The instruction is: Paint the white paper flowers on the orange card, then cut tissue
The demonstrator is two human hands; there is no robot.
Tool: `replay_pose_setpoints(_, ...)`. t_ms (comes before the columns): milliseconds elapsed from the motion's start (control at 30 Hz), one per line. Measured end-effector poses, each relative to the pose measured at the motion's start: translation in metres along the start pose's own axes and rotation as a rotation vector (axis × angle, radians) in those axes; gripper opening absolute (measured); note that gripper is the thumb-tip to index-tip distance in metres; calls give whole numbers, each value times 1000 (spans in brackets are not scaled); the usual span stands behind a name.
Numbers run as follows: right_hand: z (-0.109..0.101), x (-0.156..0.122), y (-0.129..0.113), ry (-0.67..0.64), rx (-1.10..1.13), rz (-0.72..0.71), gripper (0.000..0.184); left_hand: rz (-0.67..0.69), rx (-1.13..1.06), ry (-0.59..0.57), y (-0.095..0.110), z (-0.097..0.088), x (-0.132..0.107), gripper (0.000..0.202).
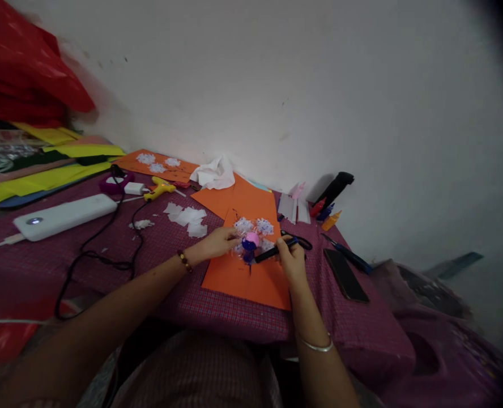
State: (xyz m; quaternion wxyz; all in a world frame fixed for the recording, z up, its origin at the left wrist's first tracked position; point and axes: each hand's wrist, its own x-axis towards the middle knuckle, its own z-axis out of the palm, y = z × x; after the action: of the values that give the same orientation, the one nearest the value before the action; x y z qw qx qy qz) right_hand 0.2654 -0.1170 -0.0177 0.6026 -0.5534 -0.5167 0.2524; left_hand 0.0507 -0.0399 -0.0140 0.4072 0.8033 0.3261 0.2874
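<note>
An orange sheet [255, 286] lies in front of me, bearing several white flower-like tufts [265, 226] with blue specks. Among them is a small round thing [251, 240], pink above and deep blue below; its kind is unclear. The fingers of my left hand [220, 242] are closed at its left edge and seem to grip it. My right hand [292, 258] is wrapped round a slim black pen-like tool [271, 253] with a blue end. Its tip points left, close to a dark blue spot [248, 257] just below the round thing.
To the left are a white power bank [67, 217], a black cable [98, 258], a yellow glue gun [160, 188] and white paper scraps [187, 218]. On the right lie a phone [345, 275], a blue-handled tool [353, 258] and small colour bottles [331, 220]. A wall [251, 85] rises behind.
</note>
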Motion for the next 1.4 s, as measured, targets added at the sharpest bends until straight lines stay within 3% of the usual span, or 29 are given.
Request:
replay_pose_setpoints(233,-4,3,6,67,56,15,35,-18,8,46,-1,-1,2,15)
replay_pose_setpoints(600,-2,2,3,55,39,4,34,-48,8,66,9,-2,2,17)
replay_pose_setpoints(1133,2,-1,-1,46,-24,-9,30,-4,125,101,-8,2,5,17)
replay_pose_setpoints(1400,2,-2,-5,43,-40,-16,28,20,151,82,-6,1,3,18)
